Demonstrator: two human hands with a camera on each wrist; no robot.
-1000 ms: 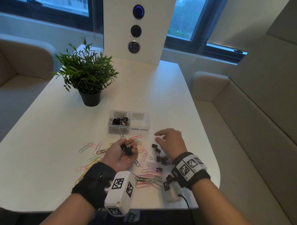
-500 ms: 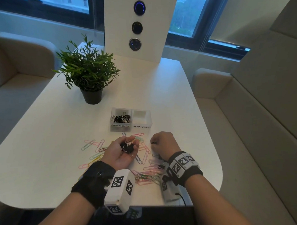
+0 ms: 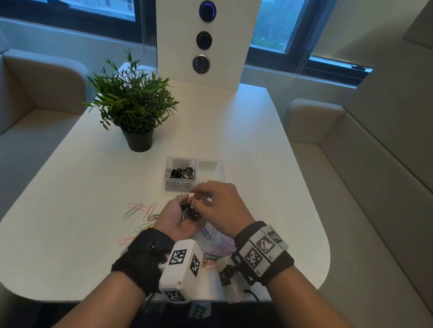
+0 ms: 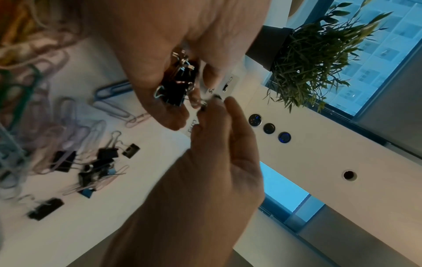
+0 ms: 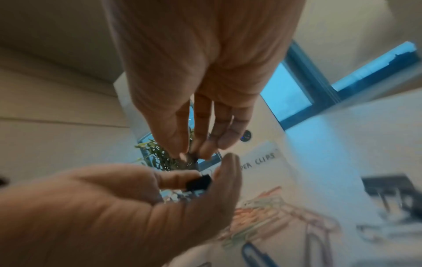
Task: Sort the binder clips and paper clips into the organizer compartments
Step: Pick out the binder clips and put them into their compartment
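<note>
My left hand (image 3: 183, 210) is palm up and cupped round a bunch of black binder clips (image 3: 189, 211), also seen as binder clips (image 4: 177, 84) in the left wrist view. My right hand (image 3: 199, 196) hovers just over that palm. Its thumb and fingertips (image 5: 182, 153) pinch a small black binder clip (image 5: 193, 156). The clear organizer (image 3: 178, 188) stands just beyond the hands. Its left compartment, labelled BINDER CLIPS, holds several black clips, and the right compartment (image 3: 210, 172) looks bare. Coloured paper clips (image 3: 139, 210) lie scattered on the white table (image 3: 58, 231).
Several loose binder clips (image 4: 100, 162) lie among pale paper clips (image 4: 114, 90) under my right wrist. A potted plant (image 3: 136, 110) stands at the back left of the organizer. A white panel with buttons (image 3: 203, 39) closes the table's far end. Sofas flank both sides.
My right hand left the table by the loose clips and moved left and up to my left palm, now pinching a binder clip. The left hand stayed cupped round its clips.
</note>
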